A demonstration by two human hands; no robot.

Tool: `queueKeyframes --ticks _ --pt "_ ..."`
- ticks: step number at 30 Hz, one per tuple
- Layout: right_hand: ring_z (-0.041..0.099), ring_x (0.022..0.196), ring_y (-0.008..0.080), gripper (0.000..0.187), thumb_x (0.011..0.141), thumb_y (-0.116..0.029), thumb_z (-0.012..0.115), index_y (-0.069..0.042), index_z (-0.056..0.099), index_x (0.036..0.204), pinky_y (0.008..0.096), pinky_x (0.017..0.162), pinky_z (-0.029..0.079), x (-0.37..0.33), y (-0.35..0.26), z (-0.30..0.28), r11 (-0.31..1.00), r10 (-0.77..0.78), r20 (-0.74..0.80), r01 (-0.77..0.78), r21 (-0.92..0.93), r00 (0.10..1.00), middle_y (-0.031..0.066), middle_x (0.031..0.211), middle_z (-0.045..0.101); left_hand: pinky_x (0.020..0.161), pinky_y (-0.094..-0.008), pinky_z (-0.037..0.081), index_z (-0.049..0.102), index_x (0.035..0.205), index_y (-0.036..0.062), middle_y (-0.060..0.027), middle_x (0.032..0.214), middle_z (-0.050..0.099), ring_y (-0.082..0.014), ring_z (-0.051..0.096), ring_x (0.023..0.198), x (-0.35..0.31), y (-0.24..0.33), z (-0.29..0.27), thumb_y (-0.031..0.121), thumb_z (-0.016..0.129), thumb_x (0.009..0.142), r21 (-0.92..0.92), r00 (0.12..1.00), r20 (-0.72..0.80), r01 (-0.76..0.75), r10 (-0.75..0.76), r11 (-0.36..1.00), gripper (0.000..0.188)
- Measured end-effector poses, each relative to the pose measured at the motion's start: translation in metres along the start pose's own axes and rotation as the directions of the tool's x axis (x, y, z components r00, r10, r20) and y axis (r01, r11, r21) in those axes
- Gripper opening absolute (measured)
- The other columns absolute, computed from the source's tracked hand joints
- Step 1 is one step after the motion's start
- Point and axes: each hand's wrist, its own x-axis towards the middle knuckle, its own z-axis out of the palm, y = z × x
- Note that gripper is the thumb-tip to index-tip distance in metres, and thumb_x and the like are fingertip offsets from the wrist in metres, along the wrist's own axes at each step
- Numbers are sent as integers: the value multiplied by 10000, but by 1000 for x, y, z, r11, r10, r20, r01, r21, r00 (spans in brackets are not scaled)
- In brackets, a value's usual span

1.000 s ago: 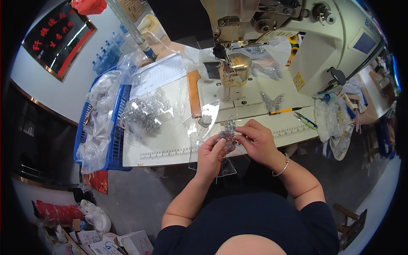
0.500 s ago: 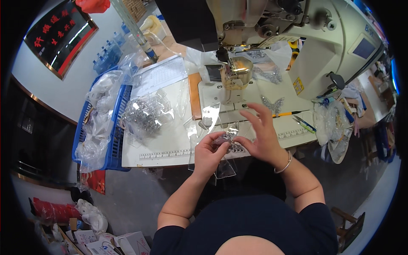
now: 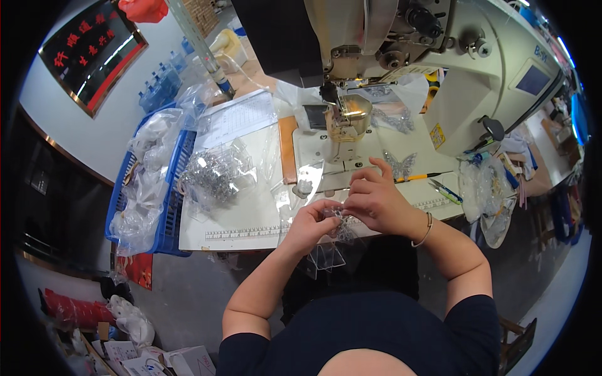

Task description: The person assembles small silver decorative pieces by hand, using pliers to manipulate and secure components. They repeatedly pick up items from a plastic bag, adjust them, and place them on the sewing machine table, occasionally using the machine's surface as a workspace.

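At the table's front edge, my left hand [image 3: 311, 224] pinches a silvery, glittery piece [image 3: 342, 232] attached to clear plastic; most of its shape is hidden by fingers. My right hand [image 3: 377, 202] meets it from the other side, thumb and forefinger closed at the piece's upper edge, the remaining fingers curled or raised. Clear plastic [image 3: 327, 258] hangs below the hands over the edge. Beyond my right hand a silver butterfly ornament [image 3: 399, 165] lies flat on the table near the white sewing machine [image 3: 470, 103].
Left on the table [image 3: 251, 220] lies a heap of silvery pieces in clear plastic [image 3: 219, 172]. A blue basket [image 3: 174, 188] of plastic bags stands beside it. A ruler strip [image 3: 248, 234] runs along the front edge. An orange pen [image 3: 421, 177] and thread snips [image 3: 446, 193] lie to the right.
My right hand's fingers have gone from spread to drawn in at the piece. The silvery piece and its clear plastic have turned and dropped slightly between my hands.
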Motion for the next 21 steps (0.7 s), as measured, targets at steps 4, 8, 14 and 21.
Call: queueKeyframes --ticks 4,8,14,21 --pt "512 898 191 103 685 -184 710 -135 622 705 425 924 259 -1 9 -9 987 138 -67 -132 90 988 -17 742 546 634 -233 458 574 1043 -3 -30 802 588 -87 548 693 10 30 -6 79 617 788 148 978 186 68 -95 987 272" --pt "521 710 186 99 680 -94 711 -84 614 691 306 753 384 3 23 -19 953 236 -145 -200 228 961 2 713 560 687 -231 464 587 1015 -7 -43 874 619 -98 576 777 40 71 -11 141 666 781 290 945 317 -12 -84 957 288" --pt "530 703 120 136 725 -105 699 -7 611 692 268 674 423 22 36 -22 639 657 -205 -391 662 726 42 676 583 744 -324 532 547 1045 -49 -80 871 618 -172 624 787 91 146 -11 108 630 806 314 873 326 261 -362 913 298" --pt "528 660 146 135 695 -123 705 -29 622 645 287 626 429 66 51 -29 670 677 -286 -406 622 679 34 599 587 772 -350 522 582 985 13 -86 882 621 -193 618 807 124 187 -30 185 632 809 345 847 258 369 -465 863 251"
